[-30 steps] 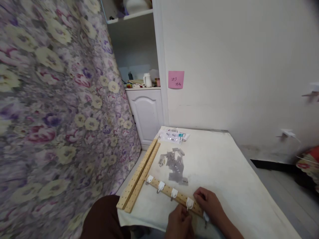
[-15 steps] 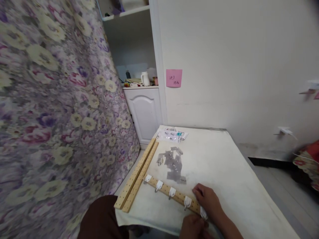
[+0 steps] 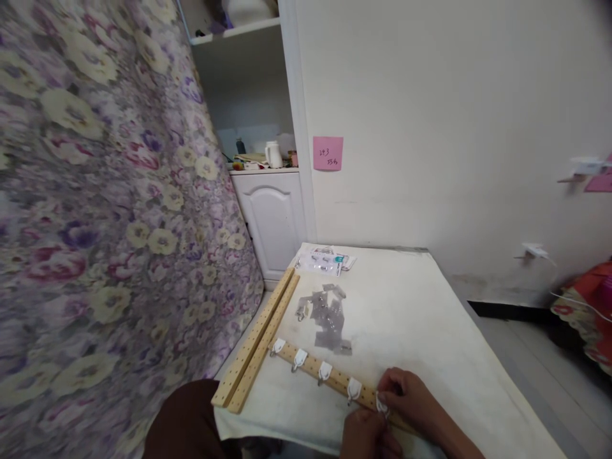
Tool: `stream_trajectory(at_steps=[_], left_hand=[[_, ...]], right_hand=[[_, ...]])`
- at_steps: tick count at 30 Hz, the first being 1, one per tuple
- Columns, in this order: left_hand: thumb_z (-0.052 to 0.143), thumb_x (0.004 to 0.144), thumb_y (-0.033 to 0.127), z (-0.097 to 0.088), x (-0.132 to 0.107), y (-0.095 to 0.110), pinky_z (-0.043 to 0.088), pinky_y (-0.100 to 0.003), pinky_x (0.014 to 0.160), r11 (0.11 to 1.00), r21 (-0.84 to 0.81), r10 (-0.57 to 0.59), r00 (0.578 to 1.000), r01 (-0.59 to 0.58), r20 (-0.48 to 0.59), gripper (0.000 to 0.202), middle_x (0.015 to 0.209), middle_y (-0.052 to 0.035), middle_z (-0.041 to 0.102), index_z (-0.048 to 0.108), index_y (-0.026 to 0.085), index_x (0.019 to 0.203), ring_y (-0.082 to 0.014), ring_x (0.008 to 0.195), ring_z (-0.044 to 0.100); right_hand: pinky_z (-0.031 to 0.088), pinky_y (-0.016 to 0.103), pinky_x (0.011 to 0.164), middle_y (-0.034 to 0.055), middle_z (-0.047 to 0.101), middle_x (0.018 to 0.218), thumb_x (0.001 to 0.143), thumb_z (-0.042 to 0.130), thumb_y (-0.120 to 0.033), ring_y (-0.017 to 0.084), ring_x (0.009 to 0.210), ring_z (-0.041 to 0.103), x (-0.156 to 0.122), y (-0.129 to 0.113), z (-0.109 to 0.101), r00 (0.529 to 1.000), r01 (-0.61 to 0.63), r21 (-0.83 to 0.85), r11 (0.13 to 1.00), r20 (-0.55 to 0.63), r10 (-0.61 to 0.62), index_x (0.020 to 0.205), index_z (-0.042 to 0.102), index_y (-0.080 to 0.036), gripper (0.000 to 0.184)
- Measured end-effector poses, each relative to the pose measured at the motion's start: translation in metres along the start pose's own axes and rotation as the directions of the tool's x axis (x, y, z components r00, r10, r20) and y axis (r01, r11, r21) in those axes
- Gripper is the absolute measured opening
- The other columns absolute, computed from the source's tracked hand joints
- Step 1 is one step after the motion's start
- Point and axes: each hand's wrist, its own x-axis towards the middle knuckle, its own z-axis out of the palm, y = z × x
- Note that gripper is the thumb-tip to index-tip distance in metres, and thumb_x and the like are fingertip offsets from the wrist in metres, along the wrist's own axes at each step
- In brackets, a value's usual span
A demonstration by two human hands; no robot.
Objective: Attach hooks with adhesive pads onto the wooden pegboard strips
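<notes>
White counter (image 3: 430, 319): strip (image 3: 329, 376) runs diagonally, far-left to near-right; both hands (image 3: 396, 414) pinch hook (image 3: 382, 405) at near end.

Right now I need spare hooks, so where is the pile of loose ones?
In the head view, the pile of loose hooks lies mid-table, just beyond the wooden strip with hooks, right of the two long wooden strips and nearer than the packet.

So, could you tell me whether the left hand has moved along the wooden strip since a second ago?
Yes: the left hand moved rightward along the wooden strip, past the fourth hook.
</notes>
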Motion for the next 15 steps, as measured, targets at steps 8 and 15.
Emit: stream_trajectory(at_steps=[8,15], left_hand=[[0.056,0.061,0.037,0.000,0.009,-0.004,0.022,-0.023,0.034,0.997,0.080,0.026,0.996,-0.019,-0.088,0.025,0.030,0.0004,0.049,0.051,0.018,0.045,-0.0095,0.025,0.040],[0.053,0.056,0.040,0.000,0.014,-0.009,0.021,-0.023,0.032,0.995,0.096,0.032,0.993,-0.020,-0.116,0.025,0.029,0.0001,0.047,0.050,0.019,0.044,-0.0098,0.023,0.038]], right_hand=[[0.036,0.021,0.053,-0.0014,0.063,0.058,0.063,0.061,-0.021,0.012,0.057,0.053,0.000,0.001,0.000,0.998,-0.057,0.070,0.996,0.038,0.054,0.066,0.062,-0.016,0.006],[0.036,0.020,0.053,-0.0027,0.064,0.059,0.059,0.063,-0.020,0.012,0.058,0.054,0.005,0.015,0.005,0.994,-0.109,0.052,0.993,0.036,0.107,0.066,0.059,-0.018,0.008]])
